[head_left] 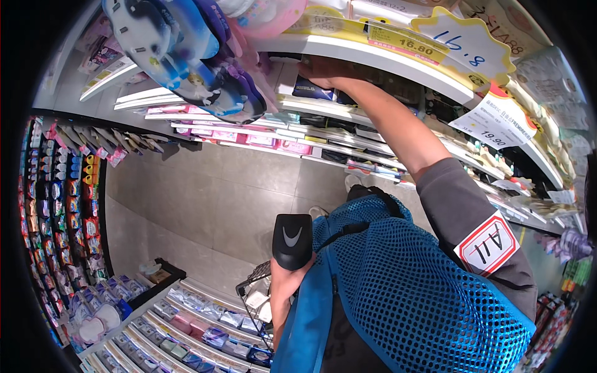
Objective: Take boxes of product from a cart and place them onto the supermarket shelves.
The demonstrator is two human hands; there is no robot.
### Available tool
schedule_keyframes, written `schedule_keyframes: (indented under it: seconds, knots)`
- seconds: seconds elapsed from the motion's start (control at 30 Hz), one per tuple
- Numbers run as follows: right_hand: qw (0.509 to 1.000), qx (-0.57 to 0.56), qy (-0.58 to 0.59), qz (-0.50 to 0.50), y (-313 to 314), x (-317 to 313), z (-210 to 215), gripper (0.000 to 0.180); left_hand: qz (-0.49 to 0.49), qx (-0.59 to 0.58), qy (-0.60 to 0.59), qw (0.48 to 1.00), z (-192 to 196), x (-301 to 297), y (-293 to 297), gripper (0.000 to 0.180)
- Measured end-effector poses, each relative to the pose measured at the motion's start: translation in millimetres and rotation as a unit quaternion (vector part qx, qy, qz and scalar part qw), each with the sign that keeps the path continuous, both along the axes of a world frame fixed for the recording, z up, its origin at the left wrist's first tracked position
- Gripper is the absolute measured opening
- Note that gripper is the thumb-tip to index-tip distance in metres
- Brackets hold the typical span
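My left hand (291, 273) is closed around a black handheld scanner (292, 242), held upright low in front of my body. My right arm stretches up and forward into a white shelf (345, 113). There my right hand (323, 73) rests at a dark blue package (313, 89), just under the shelf board above. Its fingers are partly hidden in shadow, so whether they grip the package is not clear. To the left of that hand hang slippers (165, 40) in blue, white and black.
Price signs (496, 118) hang along the upper shelf edge. Pink packs (261, 140) line a lower shelf. Beside my left forearm stands a wire basket (252, 289). A display of boxes (211, 336) fills the lower left, and packed racks (62, 211) stand at far left.
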State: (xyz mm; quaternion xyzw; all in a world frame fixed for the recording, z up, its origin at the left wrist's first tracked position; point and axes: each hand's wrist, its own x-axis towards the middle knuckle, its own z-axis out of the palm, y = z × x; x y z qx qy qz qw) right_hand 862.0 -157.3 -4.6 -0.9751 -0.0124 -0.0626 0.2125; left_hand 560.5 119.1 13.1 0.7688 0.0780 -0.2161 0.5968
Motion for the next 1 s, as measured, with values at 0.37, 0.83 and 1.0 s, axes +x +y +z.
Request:
schedule_keyframes:
  seconds: [0.37,0.83,1.0]
  knots:
    - [0.997,-0.020,0.017,0.075,-12.6,7.5,-16.7,0.048,-0.004,0.005,0.001,1.000,-10.4,-6.9,4.8,0.029]
    - [0.959,-0.131,-0.128,0.214,-18.5,-1.0,-24.1,0.053,0.059,-0.028,-0.016,0.998,-6.7,-16.7,3.8,0.029]
    - [0.969,-0.126,-0.028,0.212,-13.9,7.9,-19.1,0.048,0.021,-0.024,-0.008,0.999,-6.0,-7.9,7.1,0.028]
